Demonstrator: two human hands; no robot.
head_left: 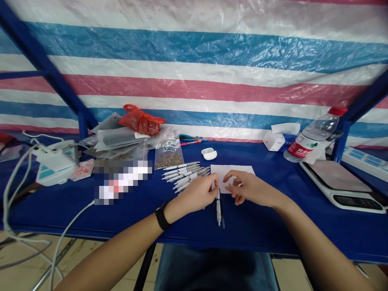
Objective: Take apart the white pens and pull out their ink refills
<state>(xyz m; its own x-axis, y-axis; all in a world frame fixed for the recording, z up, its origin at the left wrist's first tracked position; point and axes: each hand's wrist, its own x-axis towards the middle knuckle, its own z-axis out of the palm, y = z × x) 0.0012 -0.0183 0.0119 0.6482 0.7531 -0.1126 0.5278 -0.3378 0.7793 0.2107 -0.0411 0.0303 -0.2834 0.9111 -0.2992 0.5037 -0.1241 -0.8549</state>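
Note:
My left hand (200, 191), with a black band on the wrist, is closed, its thumb and index finger pinched at the upper end of a white-and-grey pen (218, 210). The pen points toward me. Close along its right side lies a thin dark refill-like stick (222, 216). My right hand (250, 188) hovers over a white sheet of paper (242, 169), fingers curved and apart; a tiny speck near its fingertips is too small to name. Left of the paper, several similar pens (184, 174) lie fanned on the blue table, partly behind my left hand.
A white earbud case (209, 154) sits behind the paper. To the right are a kitchen scale (339, 182), a water bottle (312, 135) and a white box (273, 140). Plastic bags (169, 153), a red bag (141, 120) and white cables (28, 169) lie left.

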